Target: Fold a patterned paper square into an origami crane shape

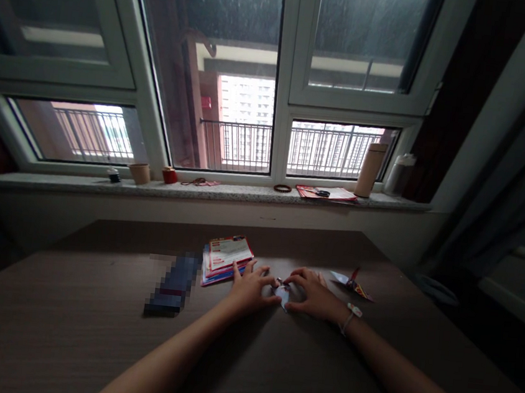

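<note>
A small piece of folded paper (282, 295), pale with a darker upper part, is on the table between my two hands. My left hand (249, 287) pinches its left side with thumb and forefinger, the other fingers spread toward the paper stack. From the right, my right hand (309, 294) grips the same piece with bent fingers; a bracelet circles that wrist. The fingertips cover part of the folds. Just left of my left hand lies a stack of printed paper sheets (229, 254) with red and blue edges. Another folded paper shape (353, 283), pointed and colourful, rests beyond my right hand.
A dark, blurred-out flat object (173, 287) lies left of the stack on the brown table (68, 301). Along the windowsill (244, 193) stand a paper cup (140, 173), a red spool-like item (169, 175), scissors (323, 193) on papers, a tan bottle (370, 170) and a grey bottle (400, 175).
</note>
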Motion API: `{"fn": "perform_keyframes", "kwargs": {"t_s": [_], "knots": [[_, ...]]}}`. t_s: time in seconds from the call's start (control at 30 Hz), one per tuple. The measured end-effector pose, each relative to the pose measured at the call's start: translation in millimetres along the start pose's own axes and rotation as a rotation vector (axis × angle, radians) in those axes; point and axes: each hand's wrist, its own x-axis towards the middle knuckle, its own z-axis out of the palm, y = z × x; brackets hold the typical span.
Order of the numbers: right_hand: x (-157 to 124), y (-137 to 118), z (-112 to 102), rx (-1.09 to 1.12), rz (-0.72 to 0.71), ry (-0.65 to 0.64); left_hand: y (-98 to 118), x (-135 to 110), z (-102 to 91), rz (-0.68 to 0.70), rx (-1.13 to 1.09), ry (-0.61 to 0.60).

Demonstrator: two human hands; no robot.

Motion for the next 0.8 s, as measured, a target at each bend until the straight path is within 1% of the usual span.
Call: {"fn": "perform_keyframes", "kwargs": {"t_s": [0.1, 0.33, 0.67, 0.8], "knots": [[-1, -1, 0, -0.005, -0.005, -0.018, 0, 0, -0.7, -0.008, -0.001, -0.002], [-2, 0, 0, -0.033, -0.039, -0.005, -1, -1, -1.4, -0.017, -0.015, 0.010], [-2, 4, 1, -0.038, -0.096, 0.043, 3, -4, 8.2, 0.047, -0.020, 0.114], [-2, 3, 2, -0.042, -0.087, 0.061, 3, -4, 10.0, 0.061, -0.029, 0.120]]}}
